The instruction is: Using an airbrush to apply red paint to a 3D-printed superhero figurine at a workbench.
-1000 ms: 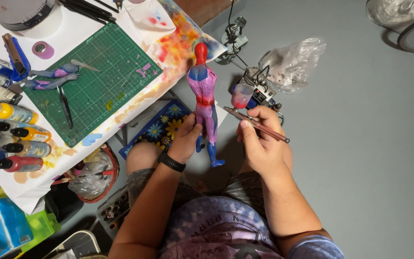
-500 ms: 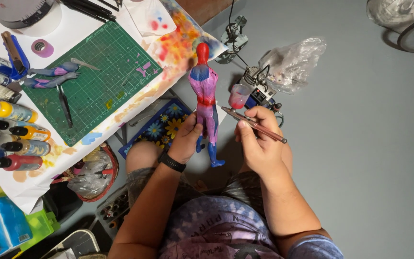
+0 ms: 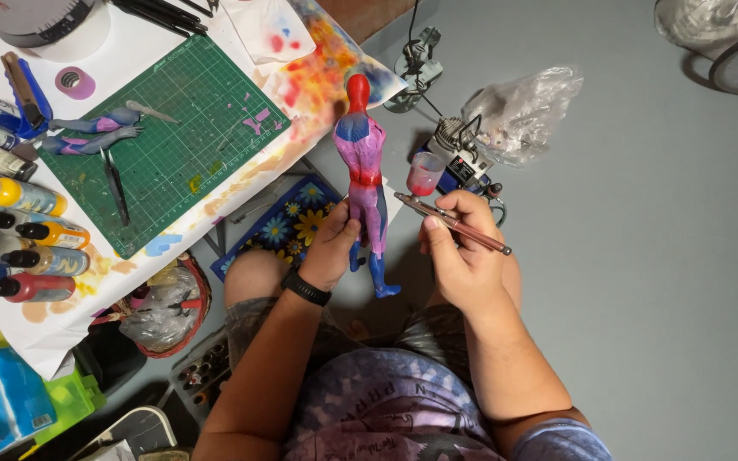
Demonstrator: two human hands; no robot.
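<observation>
Left hand (image 3: 335, 248) fingers clenched around the legs of the painted figure (image 3: 364, 162), held upright over the gap between bench edge and lap. Right hand (image 3: 463, 248) fingers pinching the airbrush (image 3: 453, 224), tip just right of the figure's hip. Green cutting mat (image 3: 172, 145) lies left on the bench (image 3: 23, 329); paint bottles (image 3: 19, 230) crowd its left edge. Open grey floor (image 3: 642, 256) to the right.

It was a hobby painting workshop: a green cutting mat (image 3: 164, 128), paint bottles (image 3: 19, 230) and a paint-stained tabletop (image 3: 318, 77) showed it.
</observation>
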